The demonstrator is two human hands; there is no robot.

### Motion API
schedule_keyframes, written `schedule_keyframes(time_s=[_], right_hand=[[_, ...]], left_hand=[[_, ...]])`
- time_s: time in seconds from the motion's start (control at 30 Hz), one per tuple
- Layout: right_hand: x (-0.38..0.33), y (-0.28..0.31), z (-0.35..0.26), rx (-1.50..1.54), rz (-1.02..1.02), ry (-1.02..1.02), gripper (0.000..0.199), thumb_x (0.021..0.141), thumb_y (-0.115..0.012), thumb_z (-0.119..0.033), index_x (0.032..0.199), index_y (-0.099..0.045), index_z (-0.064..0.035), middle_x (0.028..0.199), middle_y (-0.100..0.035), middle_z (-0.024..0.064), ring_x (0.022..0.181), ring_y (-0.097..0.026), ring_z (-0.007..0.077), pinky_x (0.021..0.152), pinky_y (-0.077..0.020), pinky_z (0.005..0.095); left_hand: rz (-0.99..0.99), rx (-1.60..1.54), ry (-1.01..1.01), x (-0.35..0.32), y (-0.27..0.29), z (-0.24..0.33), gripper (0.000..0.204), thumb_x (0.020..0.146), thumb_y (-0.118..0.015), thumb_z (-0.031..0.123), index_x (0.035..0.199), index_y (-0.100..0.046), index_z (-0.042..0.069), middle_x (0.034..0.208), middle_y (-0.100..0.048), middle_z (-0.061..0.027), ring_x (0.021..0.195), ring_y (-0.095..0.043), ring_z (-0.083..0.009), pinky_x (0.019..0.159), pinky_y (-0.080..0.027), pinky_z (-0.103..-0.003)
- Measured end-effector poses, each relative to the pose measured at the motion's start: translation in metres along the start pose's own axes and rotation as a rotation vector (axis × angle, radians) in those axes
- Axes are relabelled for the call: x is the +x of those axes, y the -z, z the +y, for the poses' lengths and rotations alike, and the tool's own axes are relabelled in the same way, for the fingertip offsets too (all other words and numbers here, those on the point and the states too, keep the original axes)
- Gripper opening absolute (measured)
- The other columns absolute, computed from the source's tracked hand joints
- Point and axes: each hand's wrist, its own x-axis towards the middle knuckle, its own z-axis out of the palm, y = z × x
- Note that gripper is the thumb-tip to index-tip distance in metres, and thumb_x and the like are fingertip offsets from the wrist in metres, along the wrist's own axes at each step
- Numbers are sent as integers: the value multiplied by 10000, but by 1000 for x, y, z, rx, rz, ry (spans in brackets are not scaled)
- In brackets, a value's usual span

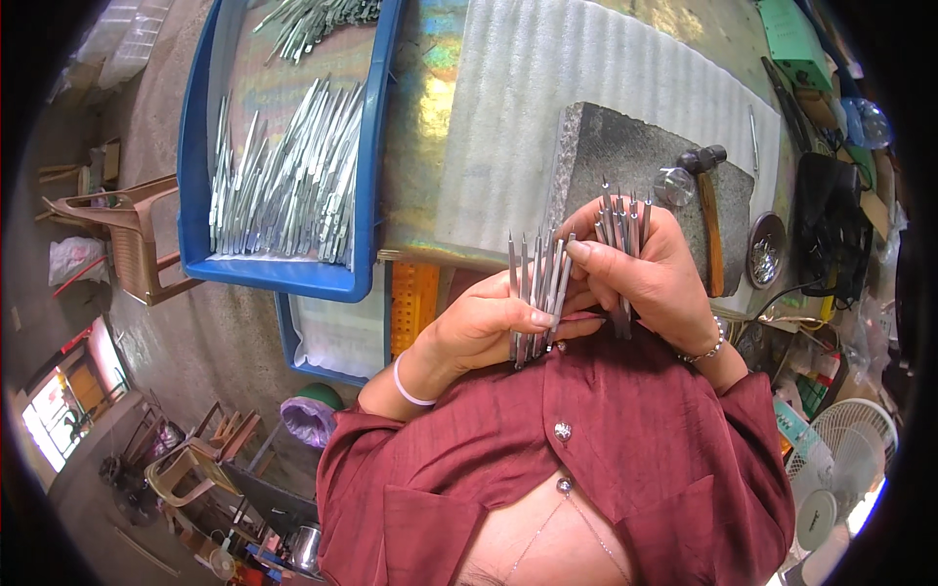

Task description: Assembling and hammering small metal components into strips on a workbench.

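One table [415, 186] carries a white foam sheet [503, 117], its span running from near a blue tray [278, 280] to a stone block [635, 146]. By the table's front edge, left hand [479, 322] and right hand [660, 264], fingers curled, each grasp metal rods [524, 278], bundles perhaps touching.

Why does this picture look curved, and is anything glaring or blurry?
In the head view, a wide fisheye lens leaves a dark rim and seems to bow the white foam sheet's outer edge; light glares off the shiny yellowish tabletop; the lower-left bright opening is partly washed out; thin grey metal rods in the left hand and right hand look fairly sharp.
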Motion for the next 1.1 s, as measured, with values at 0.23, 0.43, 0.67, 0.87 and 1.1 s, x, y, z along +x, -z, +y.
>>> schedule_keyframes(time_s=[0.23, 0.43, 0.67, 0.87, 1.1], right_hand=[[-6, -3, 8, 84, 3, 25, 102, 883, -572, -81, 924, -581, 12, 695, -572, 0, 603, -523, 52, 526, -425, 195], [-7, -13, 38, 283, 19, 172, 111, 912, -561, -121, 955, -547, -19, 745, -576, 1, 683, -538, 62, 601, -445, 207], [-28, -9, 44, 163, -58, 112, 170, 862, -579, -43, 1015, -507, -23, 1000, -541, 54, 882, -545, 106, 798, -453, 252], [-41, -21, 40, 210, 13, 271, 366, 856, -564, -8, 1197, -429, -9, 1112, -517, 80, 1026, -507, 119, 892, -435, 259], [-39, -23, 39, -71, -41, 564, 389, 873, -536, -12, 1243, -424, 36, 1214, -520, 136, 1118, -496, 161, 949, -403, 285]], left_hand=[[-38, 14, -56, -3, 8, -9, 618, 796, -551, 57, 1357, -306, -28, 1303, -429, -165, 1228, -425, -269, 1029, -348, -414], [-77, 79, -27, -8, 10, -14, 542, 854, -543, 44, 1345, -317, 6, 1226, -462, -75, 1126, -478, -171, 977, -384, -339], [79, 485, -70, -11, -11, -23, 688, 795, -701, 73, 1357, -307, 25, 1260, -462, -62, 1147, -465, -139, 941, -414, -291], [132, 399, 30, -20, -11, -30, 449, 781, -717, 57, 1181, -516, 30, 1029, -605, -26, 982, -568, -124, 870, -455, -251], [162, 488, -55, -28, -20, -40, 173, 786, -711, 50, 930, -616, 38, 873, -619, -5, 826, -575, -99, 758, -474, -256]])
